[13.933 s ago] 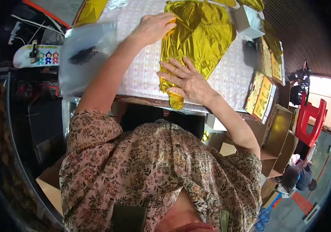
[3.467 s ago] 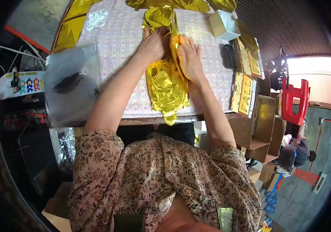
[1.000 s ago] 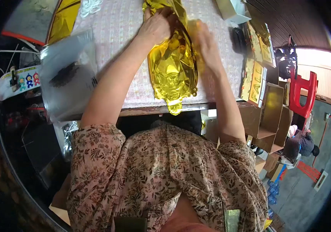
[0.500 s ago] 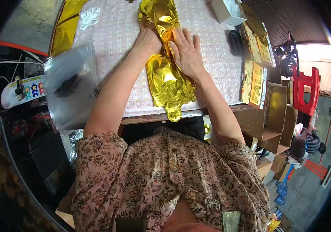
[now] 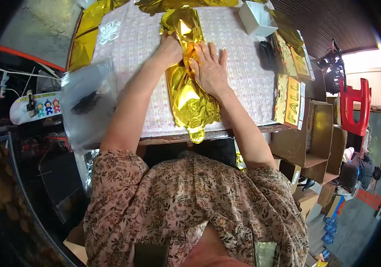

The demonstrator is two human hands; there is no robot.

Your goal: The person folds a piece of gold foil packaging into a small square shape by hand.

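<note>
A flat, shiny gold foil balloon (image 5: 192, 100) lies lengthwise on the cloth-covered table, creased along its middle, its rounded tab hanging at the near edge. My left hand (image 5: 169, 51) is at its left side, with the fingers curled around the foil's edge and partly hidden by it. My right hand (image 5: 210, 69) rests flat on the balloon's right side, fingers stretched out and apart, the thumb near the central crease.
White ribbon loops (image 5: 109, 32) lie at the far left, above a stack of clear plastic bags (image 5: 88, 102). A white box of cards (image 5: 257, 20), a black object (image 5: 266, 52) and FALL-labelled packages (image 5: 293, 101) line the right side. More gold foil (image 5: 155, 5) lies at the far edge.
The view has shifted slightly, showing more gold foil at the table's far edge. Both hands stay on the balloon in nearly the same place, the right still flat.
</note>
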